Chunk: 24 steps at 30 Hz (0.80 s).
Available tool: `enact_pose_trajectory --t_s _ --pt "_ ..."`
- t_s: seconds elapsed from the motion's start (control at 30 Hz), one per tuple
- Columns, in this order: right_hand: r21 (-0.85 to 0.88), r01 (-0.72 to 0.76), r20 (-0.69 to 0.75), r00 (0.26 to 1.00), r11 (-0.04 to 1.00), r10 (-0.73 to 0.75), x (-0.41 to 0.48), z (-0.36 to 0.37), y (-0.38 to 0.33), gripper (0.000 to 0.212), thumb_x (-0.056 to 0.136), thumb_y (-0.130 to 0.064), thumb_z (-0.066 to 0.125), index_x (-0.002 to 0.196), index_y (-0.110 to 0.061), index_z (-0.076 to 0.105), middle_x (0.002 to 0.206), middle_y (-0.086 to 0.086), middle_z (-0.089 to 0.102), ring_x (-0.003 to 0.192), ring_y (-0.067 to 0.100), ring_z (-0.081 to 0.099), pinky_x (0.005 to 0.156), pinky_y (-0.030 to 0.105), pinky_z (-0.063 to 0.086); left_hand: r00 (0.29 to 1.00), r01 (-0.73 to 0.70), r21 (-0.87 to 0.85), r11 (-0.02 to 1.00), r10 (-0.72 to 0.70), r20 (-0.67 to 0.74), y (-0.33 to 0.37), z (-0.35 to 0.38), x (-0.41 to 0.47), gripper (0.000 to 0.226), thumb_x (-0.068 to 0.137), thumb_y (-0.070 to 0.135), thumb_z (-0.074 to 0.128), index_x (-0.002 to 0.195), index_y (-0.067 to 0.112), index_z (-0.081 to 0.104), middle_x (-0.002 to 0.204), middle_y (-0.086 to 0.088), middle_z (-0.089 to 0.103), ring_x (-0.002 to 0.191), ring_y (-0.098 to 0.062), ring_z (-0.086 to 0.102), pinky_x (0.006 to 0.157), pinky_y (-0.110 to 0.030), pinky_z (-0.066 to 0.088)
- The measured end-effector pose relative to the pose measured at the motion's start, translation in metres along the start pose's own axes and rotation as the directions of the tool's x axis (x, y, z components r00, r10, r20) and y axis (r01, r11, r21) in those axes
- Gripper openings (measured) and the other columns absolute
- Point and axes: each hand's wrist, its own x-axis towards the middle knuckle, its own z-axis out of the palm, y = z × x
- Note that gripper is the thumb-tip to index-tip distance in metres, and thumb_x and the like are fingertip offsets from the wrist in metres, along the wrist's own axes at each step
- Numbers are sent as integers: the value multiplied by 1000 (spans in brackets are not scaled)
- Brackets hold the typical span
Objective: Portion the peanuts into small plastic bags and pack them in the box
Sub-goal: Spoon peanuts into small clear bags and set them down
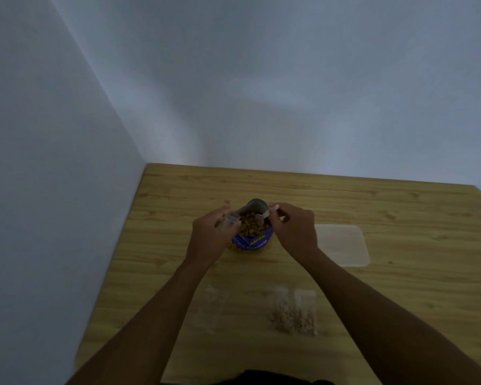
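A blue peanut pouch [252,241] stands open on the wooden table [400,287], brown peanuts [252,222] showing at its mouth. My left hand [207,237] pinches the left corner of the pouch's top edge. My right hand [295,232] pinches the right corner, and the mouth is spread between them. A clear plastic box [343,244] lies just right of my right hand. Near me lie two small clear bags with peanuts [292,312] side by side, and one small clear bag [213,307] to their left whose contents I cannot make out.
The table sits in a corner, with a wall [53,190] along its left edge and another behind it. The table's right edge shows at the far right. Bare wood lies behind the pouch and at the near right.
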Motion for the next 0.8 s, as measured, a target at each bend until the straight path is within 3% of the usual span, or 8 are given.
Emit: enact_pose_trajectory --t_s 0.07,0.2,0.37,0.6,0.7,0.8 --pt "20 -65 -12 998 998 65 -1 -3 2 17 95 -17 64 89 -15 80 70 -4 74 55 6 65 61 32 57 1000 14 -14 1000 -14 0 -1 -1 -1 34 79 17 80 112 14 73 107 3 73 92 1 67 76 -7 51" --pt "77 -149 70 987 986 144 -14 1 6 18 96 -24 64 90 -18 80 67 -7 73 48 6 64 50 34 56 999 26 -5 1000 -26 22 -4 -2 -3 37 80 18 79 116 12 72 120 -2 70 102 -5 68 82 -12 54" --pt "135 -251 97 966 958 239 -17 9 1 15 95 -28 66 94 -23 80 64 -9 72 50 5 64 53 37 58 999 10 1 1000 -10 44 -6 -4 -3 36 80 19 79 115 12 73 123 -6 69 104 -6 67 81 -9 53" --pt "187 -315 81 949 931 305 -18 5 -6 16 95 -22 67 85 -30 77 57 -6 70 41 7 61 48 41 58 997 29 -29 999 -26 77 -11 -8 -3 34 81 23 79 114 17 73 124 -4 69 107 -3 66 88 -28 58" --pt "196 -362 77 932 911 354 -20 9 -11 25 95 -23 67 76 -39 71 57 0 70 41 13 63 49 41 58 996 39 -52 998 -34 83 -10 -8 -3 33 80 24 79 112 19 74 118 -1 71 101 0 67 84 -30 60" --pt "244 -417 63 908 875 415 -19 7 -10 22 95 -22 67 75 -30 74 49 1 66 40 16 61 47 34 55 996 38 -68 997 -33 80 -7 -12 -3 29 81 24 79 110 22 74 109 1 74 90 2 69 77 -24 59"
